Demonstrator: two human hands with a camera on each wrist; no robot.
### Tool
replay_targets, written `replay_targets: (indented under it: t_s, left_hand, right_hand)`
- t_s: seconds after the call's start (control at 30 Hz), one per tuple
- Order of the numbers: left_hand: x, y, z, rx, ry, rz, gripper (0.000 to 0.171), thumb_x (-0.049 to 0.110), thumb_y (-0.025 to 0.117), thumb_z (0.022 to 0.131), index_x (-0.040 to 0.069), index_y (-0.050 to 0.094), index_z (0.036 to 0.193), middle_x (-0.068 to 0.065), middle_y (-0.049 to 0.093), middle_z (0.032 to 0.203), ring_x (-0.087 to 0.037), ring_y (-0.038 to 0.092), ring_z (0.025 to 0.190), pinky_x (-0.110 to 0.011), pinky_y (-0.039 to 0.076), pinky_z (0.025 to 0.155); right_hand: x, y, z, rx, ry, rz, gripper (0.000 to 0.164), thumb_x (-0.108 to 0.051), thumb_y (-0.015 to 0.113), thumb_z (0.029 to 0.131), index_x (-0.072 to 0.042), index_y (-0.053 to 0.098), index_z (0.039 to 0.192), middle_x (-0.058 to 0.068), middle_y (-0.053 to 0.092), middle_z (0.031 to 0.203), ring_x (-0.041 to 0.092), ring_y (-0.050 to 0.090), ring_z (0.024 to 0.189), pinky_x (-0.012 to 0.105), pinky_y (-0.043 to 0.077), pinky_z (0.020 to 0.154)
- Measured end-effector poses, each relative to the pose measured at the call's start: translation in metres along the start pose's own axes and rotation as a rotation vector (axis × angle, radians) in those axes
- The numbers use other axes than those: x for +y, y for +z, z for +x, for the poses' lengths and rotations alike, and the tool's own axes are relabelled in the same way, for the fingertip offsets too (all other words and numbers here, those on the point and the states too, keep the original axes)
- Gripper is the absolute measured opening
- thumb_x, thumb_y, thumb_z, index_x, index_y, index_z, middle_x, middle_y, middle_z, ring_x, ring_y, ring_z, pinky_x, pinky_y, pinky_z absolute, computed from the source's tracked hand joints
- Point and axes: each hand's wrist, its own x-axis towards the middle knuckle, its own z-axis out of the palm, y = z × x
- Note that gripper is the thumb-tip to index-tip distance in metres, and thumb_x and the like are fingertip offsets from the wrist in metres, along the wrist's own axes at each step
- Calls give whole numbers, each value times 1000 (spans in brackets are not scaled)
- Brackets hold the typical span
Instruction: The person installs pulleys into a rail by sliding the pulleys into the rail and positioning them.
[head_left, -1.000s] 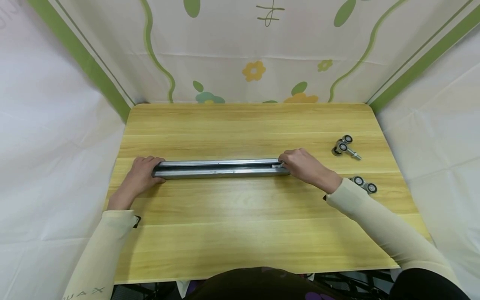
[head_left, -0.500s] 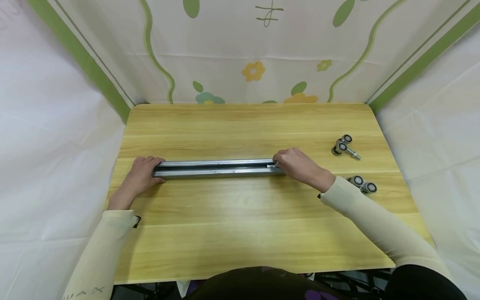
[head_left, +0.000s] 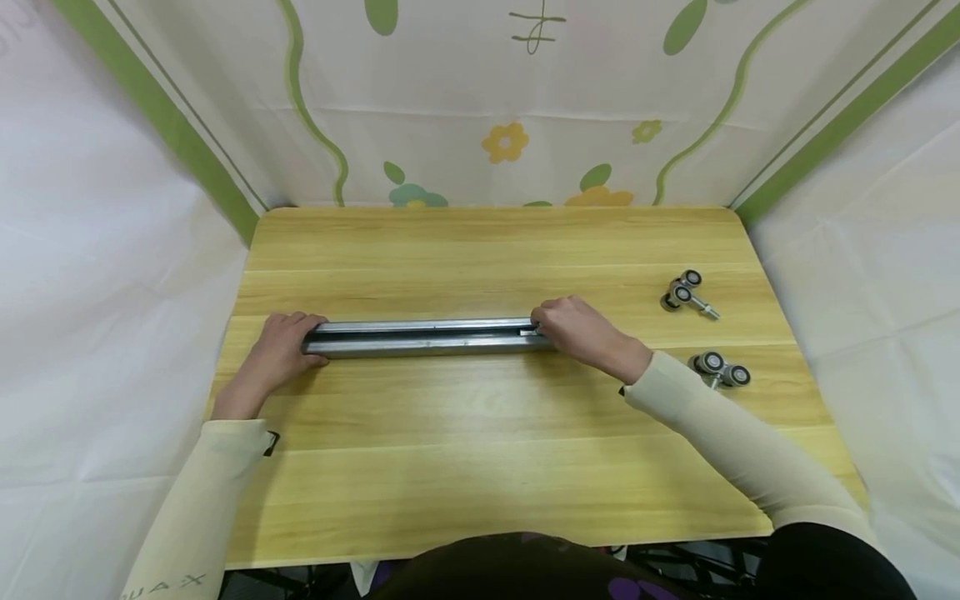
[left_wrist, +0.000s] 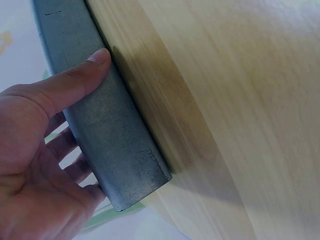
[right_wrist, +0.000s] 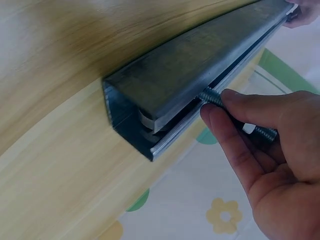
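A grey steel channel track (head_left: 427,340) with a slot along it lies across the table. My left hand (head_left: 281,350) grips its left end; in the left wrist view the thumb (left_wrist: 85,80) presses on one face and the fingers curl behind. My right hand (head_left: 588,333) is at the track's right part. In the right wrist view, that hand (right_wrist: 270,145) pinches the threaded bolt (right_wrist: 211,96) of a roller trolley between thumb and fingers. The bolt sticks out through the slot. The trolley's body (right_wrist: 147,122) sits inside the channel near its open end, mostly hidden.
Two more roller trolleys with bolts lie on the right of the table: one further back (head_left: 681,293), another (head_left: 720,369) beside the right sleeve. The wooden table (head_left: 450,483) meets a white printed curtain (head_left: 450,83) at the back.
My right hand has moved a little to the left along the track, and the trolley has slid left with it. My left hand keeps its grip in the same place.
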Motion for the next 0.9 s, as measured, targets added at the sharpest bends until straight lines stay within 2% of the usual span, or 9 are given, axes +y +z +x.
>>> replay_targets:
  t_s: [0.2, 0.43, 0.9]
  left_hand:
    - [-1, 0, 0, 9, 2, -3, 59, 13, 85, 69, -5, 61, 120, -29, 65, 110, -43, 53, 100, -56, 33, 97]
    - [-2, 3, 1, 30, 10, -7, 58, 12, 86, 68, -5, 61, 118, -28, 66, 109, -42, 53, 99, -55, 34, 96]
    - [-4, 3, 1, 6, 8, -3, 60, 13, 85, 69, -6, 60, 120, -29, 65, 111, -43, 54, 100, -57, 33, 96]
  right_hand:
    - [-8, 4, 9, 13, -27, -33, 14, 6, 59, 87, -1, 71, 84, 7, 68, 73, 11, 56, 59, 27, 51, 52]
    - [-16, 7, 19, 13, -44, -36, 16, 7, 59, 87, -1, 72, 84, 7, 68, 73, 11, 57, 59, 26, 52, 52]
    - [-29, 12, 33, 15, -70, -46, 17, 7, 59, 88, -3, 69, 78, 4, 64, 68, 10, 53, 57, 26, 48, 49]
